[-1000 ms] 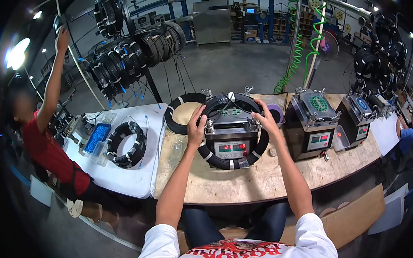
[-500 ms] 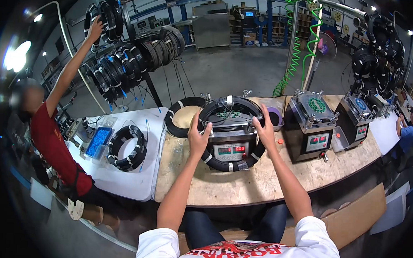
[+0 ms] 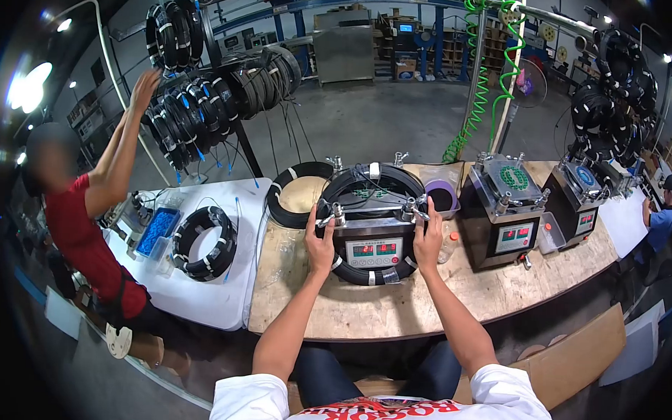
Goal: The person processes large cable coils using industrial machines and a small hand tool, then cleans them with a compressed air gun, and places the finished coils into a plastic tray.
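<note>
A black cable coil [image 3: 360,274], bound with white and clear tape, surrounds a metal bench machine [image 3: 355,231] with a lit red digital display. My left hand [image 3: 321,244] is closed on the coil's left side, its thumb close to a wing-nut clamp [image 3: 337,213]. On the opposite side my right hand [image 3: 427,243] grips the coil, near a second clamp [image 3: 410,210]. The coil slants, with its front part low before the display and its back part behind the top plate. Fingertips are partly hidden behind the coil and clamps.
Another black coil [image 3: 282,212] lies behind left on the wooden table [image 3: 303,306]. A purple bowl [image 3: 441,194] and two similar machines [image 3: 502,216] stand right. On the white table [image 3: 214,300] are a coil [image 3: 222,259] and blue parts [image 3: 156,232]. A co-worker [image 3: 84,223] reaches toward hanging coils.
My hands and the front of the coil have moved slightly lower around the machine. The display's digits have changed. The co-worker's raised hand has come down from the upper hanging coils.
</note>
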`<state>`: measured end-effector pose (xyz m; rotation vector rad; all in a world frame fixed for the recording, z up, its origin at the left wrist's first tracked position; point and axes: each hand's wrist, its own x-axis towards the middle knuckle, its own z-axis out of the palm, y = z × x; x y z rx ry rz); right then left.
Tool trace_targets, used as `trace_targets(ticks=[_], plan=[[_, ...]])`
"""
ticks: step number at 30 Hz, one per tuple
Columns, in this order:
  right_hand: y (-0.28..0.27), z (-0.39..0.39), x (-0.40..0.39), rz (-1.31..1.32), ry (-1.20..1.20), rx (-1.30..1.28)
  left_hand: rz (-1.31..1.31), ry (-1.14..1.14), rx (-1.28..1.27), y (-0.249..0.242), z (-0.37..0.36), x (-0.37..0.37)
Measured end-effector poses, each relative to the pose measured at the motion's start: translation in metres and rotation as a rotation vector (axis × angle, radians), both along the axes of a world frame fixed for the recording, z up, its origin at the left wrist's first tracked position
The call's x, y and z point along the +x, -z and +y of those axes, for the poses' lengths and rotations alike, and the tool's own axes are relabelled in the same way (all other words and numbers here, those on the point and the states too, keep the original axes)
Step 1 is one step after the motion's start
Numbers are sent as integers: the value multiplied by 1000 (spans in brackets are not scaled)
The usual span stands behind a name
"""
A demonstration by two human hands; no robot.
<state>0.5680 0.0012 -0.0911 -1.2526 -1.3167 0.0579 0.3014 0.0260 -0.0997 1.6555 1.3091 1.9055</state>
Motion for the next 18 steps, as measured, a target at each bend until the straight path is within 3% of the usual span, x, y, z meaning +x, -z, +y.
trace_targets(ticks=[6,9,10,13,18], plan=[[10,-7,-9,120,26,-42,-118,30,-73,-11,-14,9],[24,-22,-23,144,126,-78,-95,-176,-112,4,-27,23],[29,-26,-30,114,156,24,-86,-215,-104,10,-31,27],[45,-46,-51,284,136,-38,-183,-340,-184,46,-46,49],[56,-43,-51,284,126,-22,-129,-309,-91,48,-57,54]])
